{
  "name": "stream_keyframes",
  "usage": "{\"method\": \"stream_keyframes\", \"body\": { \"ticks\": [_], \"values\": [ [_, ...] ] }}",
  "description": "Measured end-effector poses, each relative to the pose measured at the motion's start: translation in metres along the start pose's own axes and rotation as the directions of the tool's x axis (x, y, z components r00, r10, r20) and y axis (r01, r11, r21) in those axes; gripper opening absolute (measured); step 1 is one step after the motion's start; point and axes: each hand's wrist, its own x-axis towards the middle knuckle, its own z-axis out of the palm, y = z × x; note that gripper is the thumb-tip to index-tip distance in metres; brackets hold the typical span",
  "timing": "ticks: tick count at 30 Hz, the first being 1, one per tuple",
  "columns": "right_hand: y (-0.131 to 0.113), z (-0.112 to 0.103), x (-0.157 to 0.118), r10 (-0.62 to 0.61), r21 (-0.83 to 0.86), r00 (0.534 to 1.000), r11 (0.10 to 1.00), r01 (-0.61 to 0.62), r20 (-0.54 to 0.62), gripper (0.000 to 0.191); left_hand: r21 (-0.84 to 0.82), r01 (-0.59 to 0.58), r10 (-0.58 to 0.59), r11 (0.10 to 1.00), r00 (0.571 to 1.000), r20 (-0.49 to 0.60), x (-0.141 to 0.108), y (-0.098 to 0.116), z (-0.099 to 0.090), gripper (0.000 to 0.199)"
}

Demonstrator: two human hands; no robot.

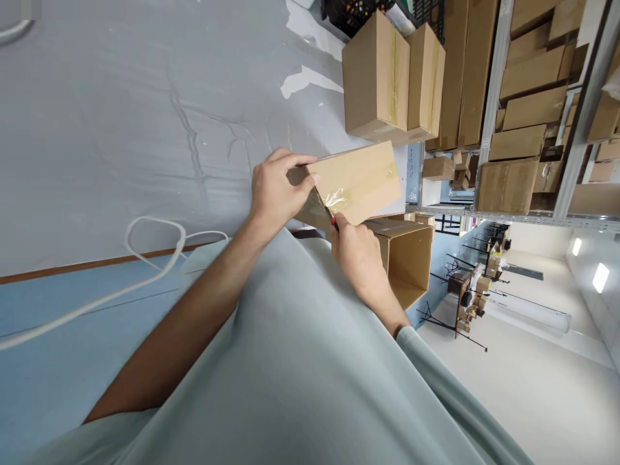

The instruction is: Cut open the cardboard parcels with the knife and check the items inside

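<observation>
Head view: we are pinching the box [363, 177] at its far-left corner with our left hand [277, 187] and gripping a cutter [332, 218] in our right hand [357, 255] — slanting toward the left thumb — while the box's long axis is running rightward along the table [121, 142].

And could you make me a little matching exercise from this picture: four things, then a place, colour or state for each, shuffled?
1. left hand
2. shirt
3. right hand
4. cable

A. white and looped
B. holding the cutter
C. pale grey-green
D. at the edge of a box

Pairs: 1-D, 2-C, 3-B, 4-A
</observation>
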Motion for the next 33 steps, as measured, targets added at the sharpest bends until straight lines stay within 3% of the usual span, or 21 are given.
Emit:
{"method": "stream_keyframes", "body": {
  "ticks": [4,9,14,21,27,33],
  "values": [
    [0.002,0.01,0.004,-0.031,0.014,0.998,0.999,0.032,-0.054,0.043,0.03,-0.004,0.005,1.0,1.0,-0.016,0.0,0.001,0.003,0.031],
    [0.012,0.018,0.0,-0.027,0.002,1.0,1.0,0.027,-0.01,0.043,0.044,0.011,-0.01,0.999,1.0,-0.022,-0.004,0.006,0.009,0.03],
    [0.02,0.019,0.008,-0.098,0.017,0.994,0.995,0.099,-0.057,0.043,0.052,0.039,-0.036,0.998,0.998,-0.059,-0.005,0.015,0.009,0.031],
    [0.057,0.022,-0.002,-0.18,0.059,0.984,0.982,0.18,-0.02,0.044,0.023,0.038,-0.036,0.999,0.997,-0.068,-0.015,0.016,0.016,0.033],
    [0.063,0.026,0.015,-0.251,0.105,0.967,0.961,0.254,-0.045,0.049,-0.063,0.031,-0.034,0.998,0.998,-0.046,-0.024,0.007,0.018,0.063],
    [0.058,0.026,0.017,-0.264,0.087,0.965,0.961,0.263,-0.005,0.052,0.023,0.054,-0.052,0.998,0.997,-0.065,-0.022,0.01,0.015,0.048]
  ]
}}
